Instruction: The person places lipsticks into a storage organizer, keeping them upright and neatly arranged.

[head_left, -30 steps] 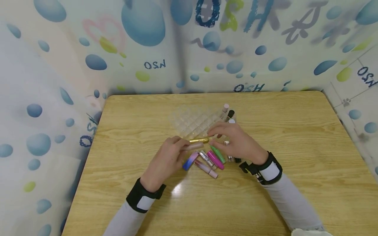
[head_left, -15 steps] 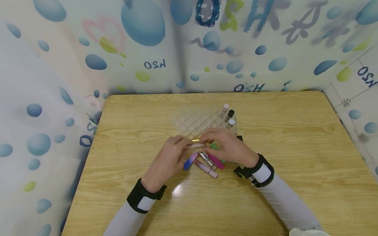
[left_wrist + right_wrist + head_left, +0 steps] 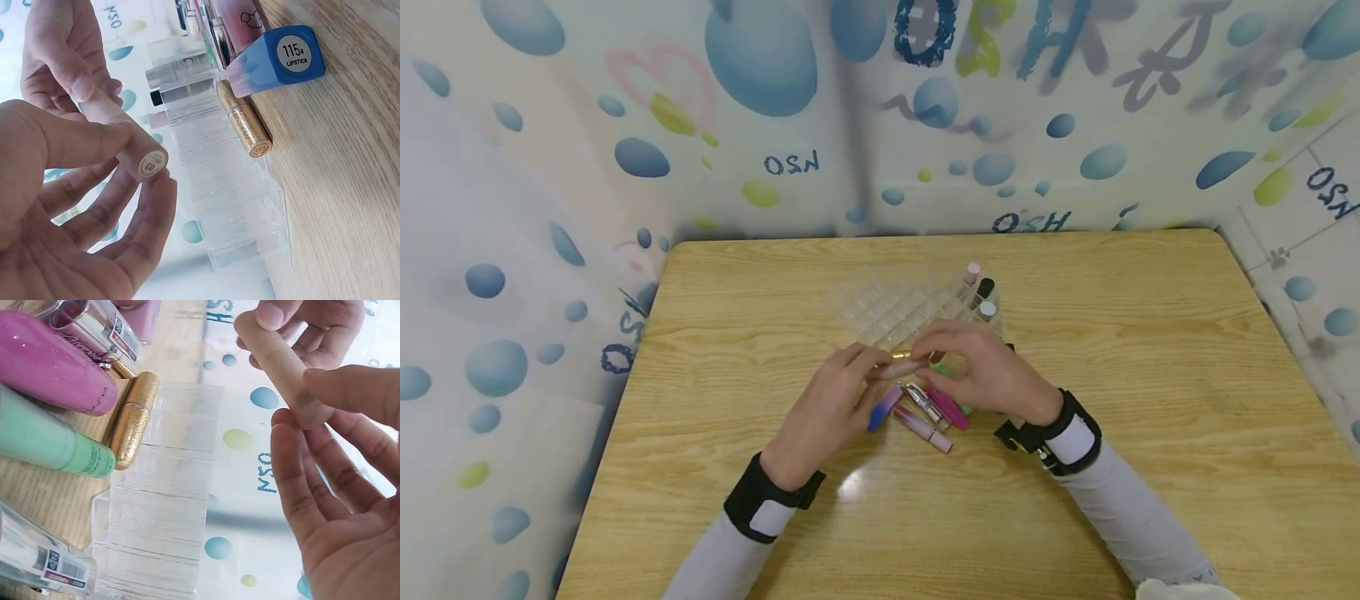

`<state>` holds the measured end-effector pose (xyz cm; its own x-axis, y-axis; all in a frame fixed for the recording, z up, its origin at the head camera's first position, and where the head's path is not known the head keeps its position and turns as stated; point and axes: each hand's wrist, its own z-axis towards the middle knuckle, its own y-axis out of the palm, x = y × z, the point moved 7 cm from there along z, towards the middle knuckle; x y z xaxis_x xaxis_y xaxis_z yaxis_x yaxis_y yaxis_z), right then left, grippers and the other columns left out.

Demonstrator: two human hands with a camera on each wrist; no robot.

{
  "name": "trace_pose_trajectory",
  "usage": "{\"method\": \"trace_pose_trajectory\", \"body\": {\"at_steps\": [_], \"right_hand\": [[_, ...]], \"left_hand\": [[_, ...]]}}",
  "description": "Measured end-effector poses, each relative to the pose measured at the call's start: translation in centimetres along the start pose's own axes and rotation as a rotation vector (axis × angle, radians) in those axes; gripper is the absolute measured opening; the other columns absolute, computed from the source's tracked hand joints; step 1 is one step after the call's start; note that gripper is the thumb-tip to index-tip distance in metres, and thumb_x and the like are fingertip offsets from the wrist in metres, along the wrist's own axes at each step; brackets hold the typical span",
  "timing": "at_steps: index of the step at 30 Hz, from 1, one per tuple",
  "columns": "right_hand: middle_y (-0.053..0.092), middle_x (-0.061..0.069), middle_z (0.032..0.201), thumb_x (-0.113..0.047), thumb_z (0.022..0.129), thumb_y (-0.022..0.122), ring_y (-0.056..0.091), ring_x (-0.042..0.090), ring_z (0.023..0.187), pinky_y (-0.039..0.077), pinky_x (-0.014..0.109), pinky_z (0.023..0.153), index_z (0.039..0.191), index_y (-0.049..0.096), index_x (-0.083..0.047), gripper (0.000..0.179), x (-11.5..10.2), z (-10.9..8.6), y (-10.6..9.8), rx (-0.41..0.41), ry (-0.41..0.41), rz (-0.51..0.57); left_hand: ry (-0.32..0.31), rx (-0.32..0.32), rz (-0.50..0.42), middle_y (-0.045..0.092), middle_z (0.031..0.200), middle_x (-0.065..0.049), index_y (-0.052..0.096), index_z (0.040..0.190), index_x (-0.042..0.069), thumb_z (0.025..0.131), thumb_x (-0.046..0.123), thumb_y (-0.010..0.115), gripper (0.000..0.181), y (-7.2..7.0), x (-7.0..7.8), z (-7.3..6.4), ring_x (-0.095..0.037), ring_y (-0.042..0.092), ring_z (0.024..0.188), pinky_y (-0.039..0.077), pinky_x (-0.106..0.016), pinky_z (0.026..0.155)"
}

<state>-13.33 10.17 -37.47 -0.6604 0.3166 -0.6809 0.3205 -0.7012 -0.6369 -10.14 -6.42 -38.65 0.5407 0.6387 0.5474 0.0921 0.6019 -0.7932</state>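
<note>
A pale pink lipstick tube [image 3: 898, 368] is held level between both hands, just above the table. My left hand [image 3: 827, 400] pinches one end, where the left wrist view shows a round base label on the tube [image 3: 128, 134]. At the other end my right hand [image 3: 988, 371] grips the tube between thumb and fingers, as the right wrist view shows on the tube [image 3: 281, 369]. Beneath the hands lie a gold lipstick [image 3: 244, 122], a blue-and-pink lipstick [image 3: 275, 59], a magenta tube [image 3: 56, 359] and a green tube [image 3: 53, 434].
Behind the hands stands a clear compartment organizer [image 3: 887, 312]. Pink-capped [image 3: 973, 273], black-capped [image 3: 986, 288] and white-capped [image 3: 987, 310] tubes stand in its right end. A pink lip gloss [image 3: 925, 431] and a clear silver tube [image 3: 925, 402] lie nearer on the wooden table [image 3: 1150, 358].
My right hand has come left and down from beside the organizer to the pink tube's free end. The left hand has barely moved.
</note>
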Motion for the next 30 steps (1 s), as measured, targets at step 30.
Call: {"method": "trace_pose_trajectory", "body": {"at_steps": [30], "right_hand": [[0.073,-0.001,0.112,-0.010,0.090,0.077,0.070,0.008,0.097,0.057,0.022,0.074,0.111,0.077,-0.008,0.021,-2.4,0.1,-0.2,0.037,-0.093,0.005]], "left_hand": [[0.032,-0.016,-0.120,0.070,0.116,-0.007,0.065,0.123,0.006,0.092,0.008,0.073,0.032,1.7,0.8,-0.1,-0.018,0.071,0.098,0.061,-0.029,0.080]]}}
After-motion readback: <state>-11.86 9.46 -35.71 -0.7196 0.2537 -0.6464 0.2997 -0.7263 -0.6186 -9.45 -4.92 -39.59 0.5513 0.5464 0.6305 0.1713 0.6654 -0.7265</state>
